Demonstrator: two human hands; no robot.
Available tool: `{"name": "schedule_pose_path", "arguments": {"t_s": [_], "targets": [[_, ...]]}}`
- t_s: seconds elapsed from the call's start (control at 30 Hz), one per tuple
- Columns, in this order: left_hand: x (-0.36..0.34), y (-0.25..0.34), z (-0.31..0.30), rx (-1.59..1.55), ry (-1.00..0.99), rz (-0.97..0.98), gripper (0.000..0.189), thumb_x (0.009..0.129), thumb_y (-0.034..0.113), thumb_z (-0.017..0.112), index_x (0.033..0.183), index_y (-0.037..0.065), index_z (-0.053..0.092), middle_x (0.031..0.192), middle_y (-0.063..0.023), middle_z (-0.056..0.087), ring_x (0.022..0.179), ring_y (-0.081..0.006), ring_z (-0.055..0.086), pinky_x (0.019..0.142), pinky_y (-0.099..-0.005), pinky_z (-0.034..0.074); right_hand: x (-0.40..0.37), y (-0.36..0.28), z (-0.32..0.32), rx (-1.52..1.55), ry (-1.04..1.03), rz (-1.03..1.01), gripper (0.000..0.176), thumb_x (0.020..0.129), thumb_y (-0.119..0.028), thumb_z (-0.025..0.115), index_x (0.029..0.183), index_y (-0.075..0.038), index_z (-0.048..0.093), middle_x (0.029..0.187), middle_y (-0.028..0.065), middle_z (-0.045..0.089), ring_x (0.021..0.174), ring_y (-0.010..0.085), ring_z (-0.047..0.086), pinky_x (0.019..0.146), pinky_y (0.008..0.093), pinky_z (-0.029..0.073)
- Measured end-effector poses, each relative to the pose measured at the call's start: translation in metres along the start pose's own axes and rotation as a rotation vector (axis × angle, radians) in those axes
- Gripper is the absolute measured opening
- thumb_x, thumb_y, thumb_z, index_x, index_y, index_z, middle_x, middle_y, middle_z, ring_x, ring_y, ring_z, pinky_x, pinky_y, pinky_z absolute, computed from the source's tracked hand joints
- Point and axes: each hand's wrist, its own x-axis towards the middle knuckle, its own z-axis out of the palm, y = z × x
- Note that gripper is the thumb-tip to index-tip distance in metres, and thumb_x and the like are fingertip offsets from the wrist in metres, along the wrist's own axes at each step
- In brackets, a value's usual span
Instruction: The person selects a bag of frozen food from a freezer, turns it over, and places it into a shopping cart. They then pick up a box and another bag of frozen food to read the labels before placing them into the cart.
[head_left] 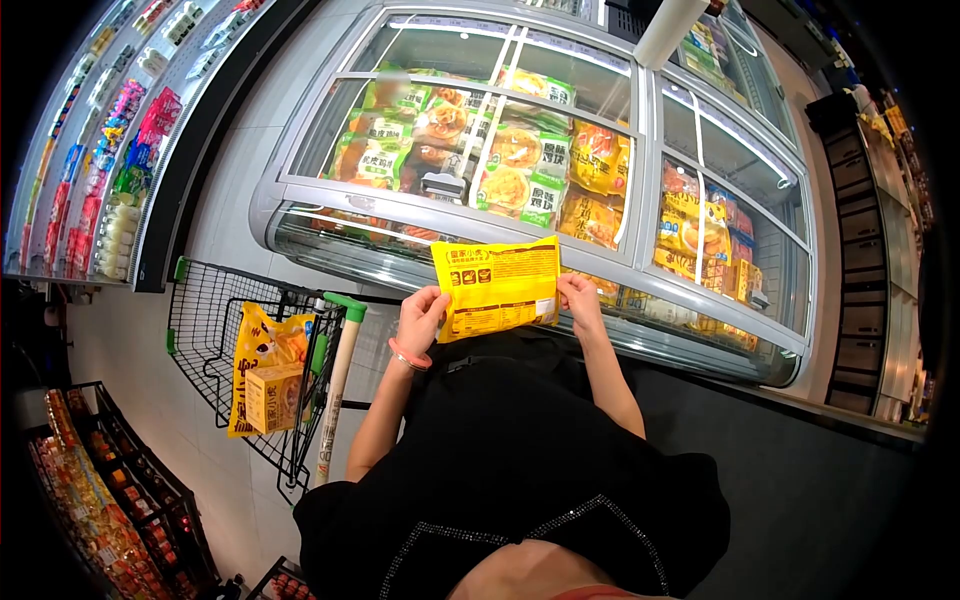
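Observation:
Between my two hands is a yellow food bag (500, 292), its printed back with brown text turned up toward me. My left hand (422, 318), with a pink band at the wrist, pinches the bag's left edge. On the opposite edge, the fingers of my right hand (578, 302) are closed on the bag. Just beyond the bag stands a chest freezer (275, 195) with glass lids. Through the glass I see green and white food bags (520, 175) and yellow food bags (600, 160).
At my left is a black wire shopping cart (200, 345) with a large yellow bag (262, 340) and a yellow box (275, 395) in it. Stocked shelves (100, 170) rise at the upper left. A rack of packaged goods (110, 500) stands lower left.

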Motion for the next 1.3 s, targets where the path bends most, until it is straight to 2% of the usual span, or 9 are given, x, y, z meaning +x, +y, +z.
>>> {"name": "schedule_pose_path", "arguments": {"t_s": [0.83, 0.93, 1.3], "targets": [[-0.009, -0.013, -0.001, -0.003, -0.011, -0.041, 0.012, 0.086, 0.010, 0.055, 0.080, 0.001, 0.059, 0.069, 0.0036, 0.055, 0.059, -0.0025, 0.045, 0.054, -0.0174, 0.036, -0.004, 0.009, -0.004, -0.026, -0.003, -0.014, 0.011, 0.085, -0.012, 0.055, 0.081, -0.004, 0.061, 0.061, -0.0044, 0.050, 0.051, 0.0027, 0.040, 0.047, 0.0174, 0.031], [-0.009, -0.014, 0.001, 0.000, 0.002, -0.033, 0.012, 0.086, 0.009, 0.055, 0.080, 0.000, 0.058, 0.064, 0.0049, 0.052, 0.055, -0.0016, 0.042, 0.050, -0.0175, 0.033, -0.006, 0.009, -0.004, -0.006, -0.003, -0.011, 0.010, 0.085, -0.012, 0.055, 0.081, -0.004, 0.060, 0.061, -0.0045, 0.050, 0.050, 0.0028, 0.040, 0.047, 0.0173, 0.031], [-0.008, -0.022, 0.001, -0.002, 0.010, -0.049, 0.013, 0.086, 0.010, 0.054, 0.076, 0.001, 0.057, 0.061, 0.0059, 0.049, 0.053, -0.0011, 0.039, 0.049, -0.0175, 0.031, -0.007, 0.013, -0.004, -0.027, 0.005, -0.003, 0.009, 0.085, -0.012, 0.056, 0.082, -0.004, 0.060, 0.061, -0.0041, 0.050, 0.050, 0.0028, 0.040, 0.047, 0.0170, 0.031]]}}
